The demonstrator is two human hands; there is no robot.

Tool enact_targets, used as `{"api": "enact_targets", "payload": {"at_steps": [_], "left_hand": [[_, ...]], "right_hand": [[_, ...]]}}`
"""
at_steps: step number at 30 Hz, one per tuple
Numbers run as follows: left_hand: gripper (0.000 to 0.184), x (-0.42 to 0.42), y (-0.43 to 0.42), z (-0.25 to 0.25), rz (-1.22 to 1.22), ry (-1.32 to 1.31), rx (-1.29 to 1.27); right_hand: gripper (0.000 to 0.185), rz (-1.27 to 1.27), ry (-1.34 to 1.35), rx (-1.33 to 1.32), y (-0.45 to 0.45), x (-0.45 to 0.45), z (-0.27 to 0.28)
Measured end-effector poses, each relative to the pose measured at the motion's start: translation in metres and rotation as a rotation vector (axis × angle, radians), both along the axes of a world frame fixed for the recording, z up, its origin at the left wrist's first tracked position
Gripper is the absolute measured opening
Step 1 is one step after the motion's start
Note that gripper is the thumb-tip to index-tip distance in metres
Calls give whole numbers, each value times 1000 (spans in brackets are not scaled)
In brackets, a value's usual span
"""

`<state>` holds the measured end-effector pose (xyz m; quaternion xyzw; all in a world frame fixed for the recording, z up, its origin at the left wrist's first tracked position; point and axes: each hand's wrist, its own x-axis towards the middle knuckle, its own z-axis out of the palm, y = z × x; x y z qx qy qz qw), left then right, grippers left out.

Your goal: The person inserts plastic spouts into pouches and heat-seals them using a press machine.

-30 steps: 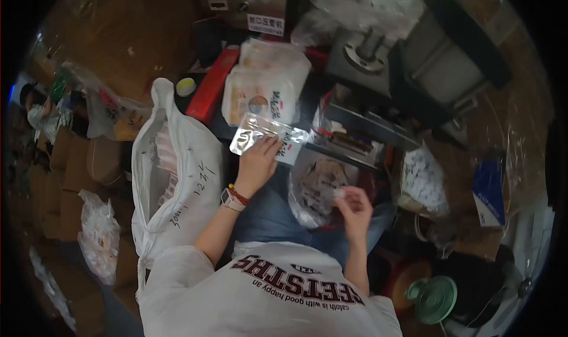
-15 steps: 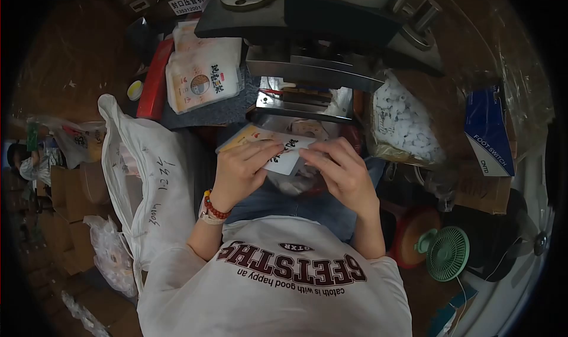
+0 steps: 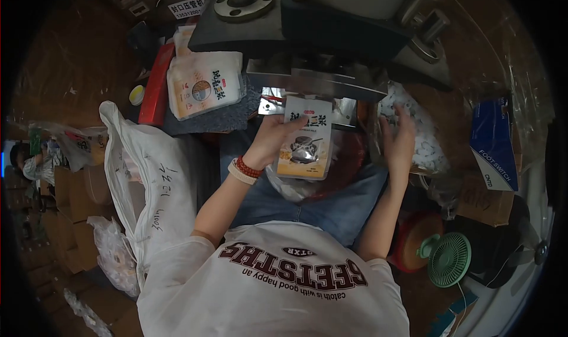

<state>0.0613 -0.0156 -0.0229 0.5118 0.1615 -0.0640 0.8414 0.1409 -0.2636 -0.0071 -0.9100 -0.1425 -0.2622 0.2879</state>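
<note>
My left hand (image 3: 277, 137) grips a printed pouch (image 3: 305, 142) by its side, thumb on its front. The pouch's upper end lies at the metal jaws of a press (image 3: 319, 79), above my lap. My right hand (image 3: 399, 137) is raised with its fingers apart, over the near side of a clear bag of small white parts (image 3: 423, 136); no item shows in it. A stack of similar pouches (image 3: 204, 85) lies on a grey cloth (image 3: 236, 117) to the left. Below the held pouch, a clear plastic bag (image 3: 287, 188) sits on my lap.
A red box (image 3: 156, 88) stands beside the stack. A large white sack (image 3: 160, 183) is at my left. On the right are a blue foot switch box (image 3: 494, 142), a green fan (image 3: 449, 259) and a red round stool (image 3: 417, 239). Another person (image 3: 40, 166) is at far left.
The pouch has turned from lying sideways between both hands to standing lengthwise at the press jaws. My right hand has let go of it and moved right to the bag of white parts.
</note>
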Motion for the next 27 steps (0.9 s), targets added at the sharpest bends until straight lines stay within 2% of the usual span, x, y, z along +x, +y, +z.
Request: {"api": "enact_targets", "payload": {"at_steps": [2, 3, 5, 6, 8, 9, 11, 12, 13, 14, 15, 16, 18, 19, 20, 21, 22, 23, 24, 25, 26, 27], "left_hand": [[28, 4, 3, -18, -29, 25, 7], [28, 5, 5, -16, -9, 22, 16], [29, 2, 10, -11, -76, 71, 89], [31, -1, 13, -3, -68, -45, 211], [41, 0, 44, -10, 211, -126, 892], [60, -1, 67, -9, 453, -347, 1536], [73, -15, 96, -11, 379, -50, 2076], [76, -26, 113, -36, 208, -13, 1911], [75, -40, 114, -33, 111, -101, 1959], [74, -53, 111, -29, 13, -201, 2006], [59, -62, 104, -25, 51, -295, 1930], [59, -70, 103, -24, 36, -296, 1928], [44, -85, 104, -25, 103, -324, 1778], [40, -82, 91, -10, 235, -341, 1594], [40, -83, 82, -1, 232, -346, 1586], [40, -83, 73, 6, 281, -358, 1394], [39, -82, 66, 11, 323, -369, 1202], [39, -81, 59, 15, 315, -376, 1193], [40, -80, 53, 18, 305, -530, 1254], [40, -79, 48, 22, 295, -684, 1313], [40, -80, 42, 31, 247, -698, 1342], [40, -83, 40, 38, 245, -703, 1341]], "right_hand": [[30, 70, 80, 2, -3, 17, -28], [30, 91, 77, 10, -1, 19, -25], [33, 36, 304, -16, -2, 9, -17], [31, 44, 290, 5, -3, 9, -18], [31, 17, 306, 54, -5, 6, -16], [30, -25, 334, 101, -6, 4, -13], [29, -63, 298, 117, -5, -2, -9], [29, -105, 257, 136, -4, -4, -6], [29, -102, 253, 138, -3, -8, -3], [29, -19, 167, 334, 0, -12, 1], [29, 57, 86, 529, 4, -19, 5], [29, 46, 93, 529, 10, -31, 13], [31, 252, 342, 963, 26, -53, 32], [32, 375, 342, 1002, 35, -61, 34], [34, 499, 340, 1038, 43, -69, 36], [37, 623, 395, 1078, 47, -76, 35], [36, 692, 445, 1081, 56, -83, 38], [35, 760, 496, 1085, 66, -89, 41], [35, 749, 491, 1083, 74, -91, 41], [31, 751, 485, 860, 83, -91, 40], [29, 749, 477, 638, 86, -91, 39], [29, 746, 473, 638, 83, -91, 40]]}}
